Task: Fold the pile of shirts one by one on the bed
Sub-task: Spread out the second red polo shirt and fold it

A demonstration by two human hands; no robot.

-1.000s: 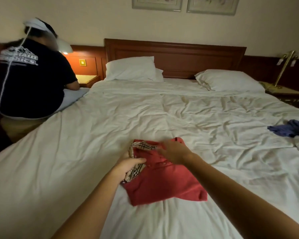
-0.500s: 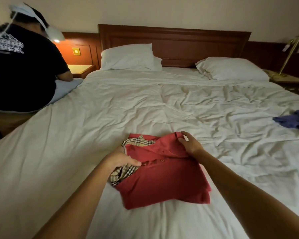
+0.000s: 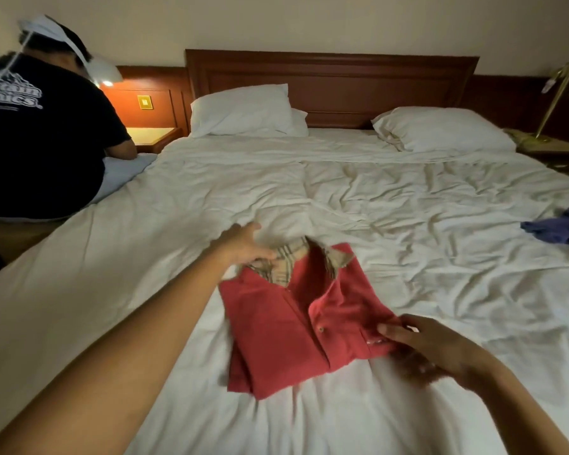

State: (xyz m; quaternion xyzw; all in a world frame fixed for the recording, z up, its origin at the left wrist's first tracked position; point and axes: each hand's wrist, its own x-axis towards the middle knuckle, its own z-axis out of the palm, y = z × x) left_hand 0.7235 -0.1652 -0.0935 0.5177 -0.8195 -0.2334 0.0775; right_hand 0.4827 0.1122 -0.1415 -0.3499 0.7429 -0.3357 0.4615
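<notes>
A red polo shirt [image 3: 286,326] with a checked collar lining lies folded into a rough square on the white bed [image 3: 408,224]. Its collar points toward the headboard. My left hand [image 3: 243,246] lies at the collar's left end, fingers spread and nearly straight, thumb against the checked fabric. My right hand [image 3: 431,349] touches the shirt's right front corner with loosely extended fingers. I cannot make out a firm grip by either hand. A crumpled blue garment [image 3: 559,224] lies at the bed's right edge.
A person in a black T-shirt [image 3: 40,136] sits on the bed's left side, back turned. Two white pillows [image 3: 243,110] lean at the wooden headboard [image 3: 329,80]. A lit nightstand [image 3: 151,134] stands at the left, a brass lamp [image 3: 559,93] at the right.
The shirt has turned so its collar faces the headboard and its button placket shows. My left hand let go of the collar and opened. My right hand moved from the far edge to the near right corner.
</notes>
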